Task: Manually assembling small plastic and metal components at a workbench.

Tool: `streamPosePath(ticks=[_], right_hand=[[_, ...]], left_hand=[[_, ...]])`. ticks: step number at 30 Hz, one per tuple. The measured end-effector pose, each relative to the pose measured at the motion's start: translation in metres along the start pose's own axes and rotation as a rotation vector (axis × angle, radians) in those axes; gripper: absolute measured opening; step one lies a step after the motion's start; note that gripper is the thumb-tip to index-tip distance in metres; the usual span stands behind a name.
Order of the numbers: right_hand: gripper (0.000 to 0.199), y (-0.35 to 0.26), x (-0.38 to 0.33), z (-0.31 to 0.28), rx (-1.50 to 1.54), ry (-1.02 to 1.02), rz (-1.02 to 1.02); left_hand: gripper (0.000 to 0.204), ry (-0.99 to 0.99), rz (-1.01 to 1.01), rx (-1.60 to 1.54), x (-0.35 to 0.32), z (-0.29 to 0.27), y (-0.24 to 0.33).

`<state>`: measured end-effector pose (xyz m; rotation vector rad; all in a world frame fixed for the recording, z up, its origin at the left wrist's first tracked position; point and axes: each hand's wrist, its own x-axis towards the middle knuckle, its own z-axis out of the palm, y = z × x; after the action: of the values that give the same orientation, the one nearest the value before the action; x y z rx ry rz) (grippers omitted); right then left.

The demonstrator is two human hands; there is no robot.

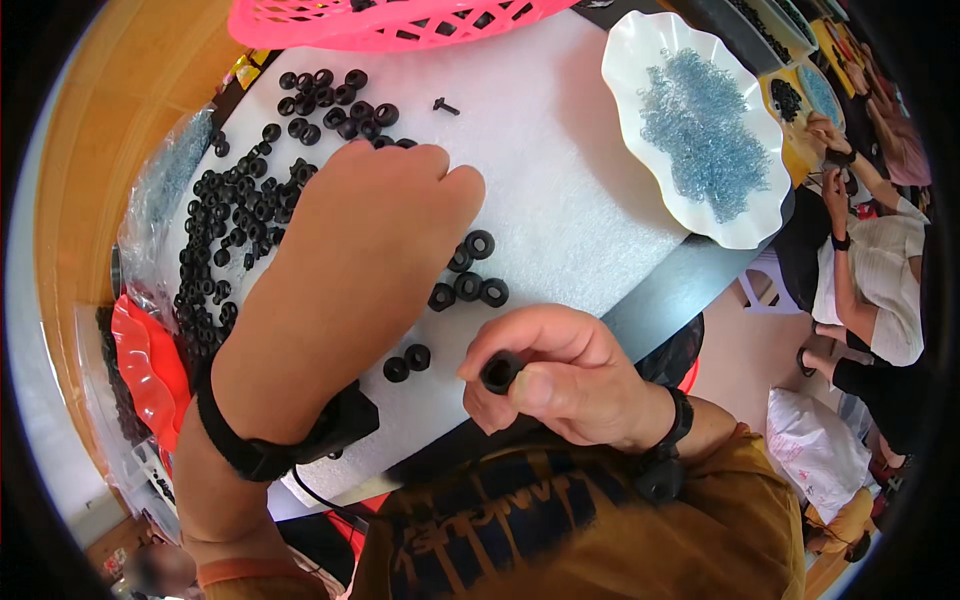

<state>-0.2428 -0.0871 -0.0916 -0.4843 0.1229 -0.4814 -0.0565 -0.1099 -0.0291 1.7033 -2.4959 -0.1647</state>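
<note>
My right hand [575,375] pinches a small black ring-shaped part [501,371] between thumb and fingers, its hole facing up. My left hand [400,195] reaches across the white table mat [560,170], back upward; its fingers are bent under and hidden. Just beyond its knuckles lie loose black ring parts [325,97]. Several more ring parts [468,287] lie between my two hands, and a pair [407,363] sits nearer me. To the left of my left forearm spreads a heap of smaller black parts [235,210].
A white scalloped dish [621,70] of clear bluish small pieces stands at the right. Along the far edge is a pink basket [400,35]. A black pin-like part [446,106] lies on the mat. A red dish [150,370] and clear plastic bag [160,200] border the left. Other people [870,270] work at right.
</note>
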Motion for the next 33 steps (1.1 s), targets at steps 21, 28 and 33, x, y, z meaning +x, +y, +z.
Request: streamPosePath(ticks=[21,28,33], right_hand=[[0.027,0.002,-0.004,0.010,-0.209,-0.045,-0.007],[0.029,0.007,-0.006,0.008,-0.355,-0.062,-0.086],[0.030,0.004,-0.006,0.012,-0.350,-0.039,-0.054]], left_hand=[[0.024,0.377,-0.294,-0.947,-0.086,-0.022,0.056],[0.033,0.387,-0.255,-0.641,-0.093,-0.019,0.069],[0.030,0.411,-0.172,-0.465,-0.099,-0.015,0.073]])
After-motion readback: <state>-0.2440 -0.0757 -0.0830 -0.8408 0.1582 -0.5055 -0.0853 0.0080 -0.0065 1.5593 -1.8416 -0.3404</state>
